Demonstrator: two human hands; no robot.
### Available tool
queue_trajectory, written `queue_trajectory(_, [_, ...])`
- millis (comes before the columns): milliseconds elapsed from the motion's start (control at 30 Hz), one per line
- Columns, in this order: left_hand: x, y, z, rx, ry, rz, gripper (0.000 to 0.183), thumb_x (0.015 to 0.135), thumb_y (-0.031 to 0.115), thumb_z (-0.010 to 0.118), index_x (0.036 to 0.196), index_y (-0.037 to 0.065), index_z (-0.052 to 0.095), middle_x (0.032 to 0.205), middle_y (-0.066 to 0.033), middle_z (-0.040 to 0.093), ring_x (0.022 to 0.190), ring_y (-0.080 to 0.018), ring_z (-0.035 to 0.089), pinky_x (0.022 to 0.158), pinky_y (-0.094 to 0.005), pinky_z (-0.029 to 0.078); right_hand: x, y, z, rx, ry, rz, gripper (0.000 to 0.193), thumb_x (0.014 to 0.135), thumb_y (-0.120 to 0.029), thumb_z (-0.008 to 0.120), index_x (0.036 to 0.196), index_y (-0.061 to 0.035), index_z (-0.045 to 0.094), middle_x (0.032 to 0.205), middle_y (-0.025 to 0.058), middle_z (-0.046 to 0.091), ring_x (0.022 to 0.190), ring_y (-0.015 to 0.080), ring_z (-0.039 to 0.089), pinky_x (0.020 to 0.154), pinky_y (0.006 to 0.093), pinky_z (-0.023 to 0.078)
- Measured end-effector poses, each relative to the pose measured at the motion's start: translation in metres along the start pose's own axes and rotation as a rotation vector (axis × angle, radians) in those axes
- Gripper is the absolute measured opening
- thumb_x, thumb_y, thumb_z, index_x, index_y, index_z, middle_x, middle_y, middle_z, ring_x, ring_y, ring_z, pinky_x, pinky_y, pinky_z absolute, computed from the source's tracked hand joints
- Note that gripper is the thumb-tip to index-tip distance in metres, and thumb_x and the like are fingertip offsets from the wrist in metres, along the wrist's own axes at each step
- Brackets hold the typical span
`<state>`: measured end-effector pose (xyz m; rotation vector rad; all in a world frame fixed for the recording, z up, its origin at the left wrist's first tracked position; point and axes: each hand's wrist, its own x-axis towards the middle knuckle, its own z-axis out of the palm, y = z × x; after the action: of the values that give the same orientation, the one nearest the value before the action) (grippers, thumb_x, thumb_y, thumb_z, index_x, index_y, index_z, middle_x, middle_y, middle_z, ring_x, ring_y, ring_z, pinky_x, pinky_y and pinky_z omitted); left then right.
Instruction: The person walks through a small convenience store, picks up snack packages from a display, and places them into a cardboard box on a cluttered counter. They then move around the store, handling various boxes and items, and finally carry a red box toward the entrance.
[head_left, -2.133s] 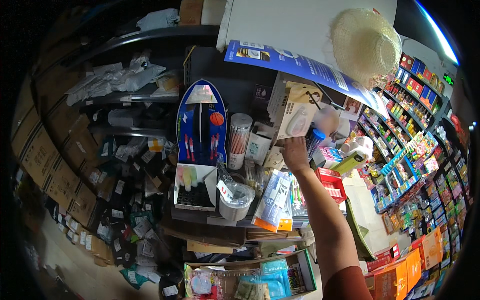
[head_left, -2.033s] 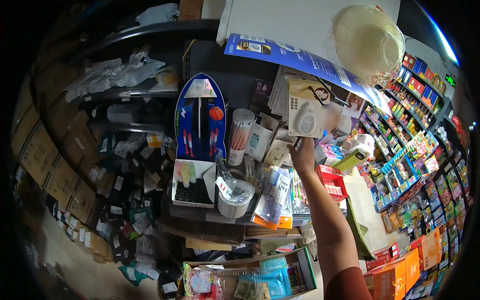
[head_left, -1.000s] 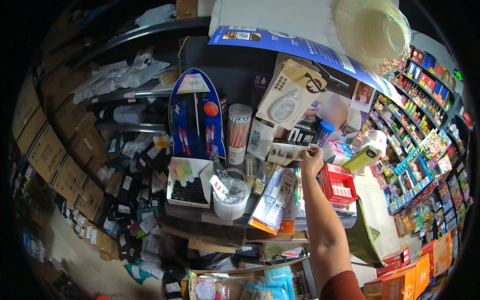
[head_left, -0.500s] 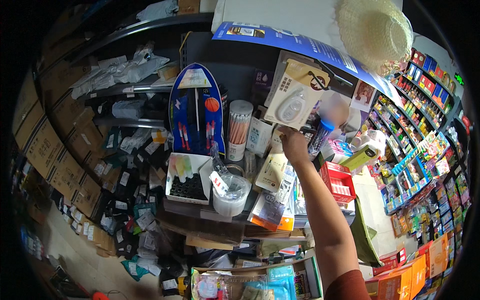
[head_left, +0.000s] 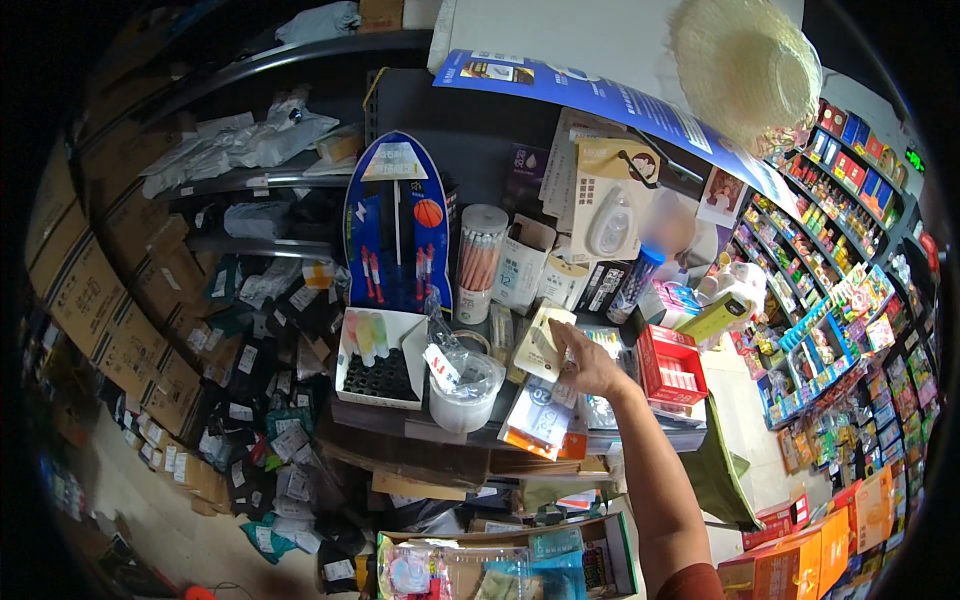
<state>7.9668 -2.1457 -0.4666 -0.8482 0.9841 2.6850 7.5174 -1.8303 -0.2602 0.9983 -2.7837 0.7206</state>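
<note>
My right hand reaches forward over a crowded shop counter, and its fingers grip the right edge of a flat cream packet. The packet leans among goods just right of a clear plastic tub. A white and orange packet lies directly below my hand. Behind stand a tall clear jar of pencils and a blue rocket-shaped pen display. My left hand is out of the picture.
A red box sits right of my hand, and a white tray of highlighters sits to the left. A straw hat hangs top right. Stocked shelves run along the right, cardboard boxes along the left.
My right hand has come down from the white boxed goods at the back to the cream packet in front of the pencil jar. The view has also shifted slightly.
</note>
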Motion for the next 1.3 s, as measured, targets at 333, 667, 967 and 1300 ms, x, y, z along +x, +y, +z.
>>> queue_trajectory(333, [-0.018,0.005,0.011,0.019,0.117,-0.144,0.022,0.071,0.011,0.059,0.093,0.004,0.059,0.075,-0.0015,0.061,0.054,-0.0085,0.052,0.042,-0.0202,0.038,0.023,-0.023,-0.003,-0.225,-0.035,0.043,0.07,0.07,-0.034,0.071,0.125,0.0007,0.046,0.119,0.0205,0.052,0.107,0.0352,0.053,0.09,0.0398,0.045])
queue_trajectory(667, [-0.016,-0.001,0.0,0.027,0.115,-0.126,0.021,0.072,0.013,0.06,0.09,0.003,0.062,0.074,-0.0021,0.062,0.056,-0.0082,0.055,0.042,-0.0193,0.038,0.077,0.044,-0.008,0.013,1.012,0.111,0.032,0.077,-0.019,0.071,0.097,0.0023,0.057,0.082,0.0208,0.064,0.077,0.0331,0.064,0.067,0.0392,0.05])
queue_trajectory(967, [-0.014,-0.016,-0.023,0.007,0.142,-0.109,0.028,0.077,0.016,0.059,0.098,-0.002,0.062,0.083,-0.0068,0.066,0.069,-0.0146,0.062,0.054,-0.0215,0.048,0.098,0.052,0.027,0.176,0.715,0.358,0.025,0.086,-0.016,0.056,0.106,-0.0023,0.053,0.092,0.0255,0.062,0.089,0.0444,0.058,0.076,0.0481,0.046])
queue_trajectory(1300, [-0.035,0.029,0.061,0.116,0.21,0.093,0.067,0.061,0.013,0.059,0.126,0.002,0.047,0.114,-0.0069,0.057,0.103,-0.0226,0.056,0.093,-0.0335,0.043,0.089,0.058,0.047,-0.028,0.569,0.395,0.034,0.087,-0.031,0.055,0.089,0.0033,0.059,0.081,0.0284,0.061,0.08,0.0445,0.059,0.07,0.0485,0.046])
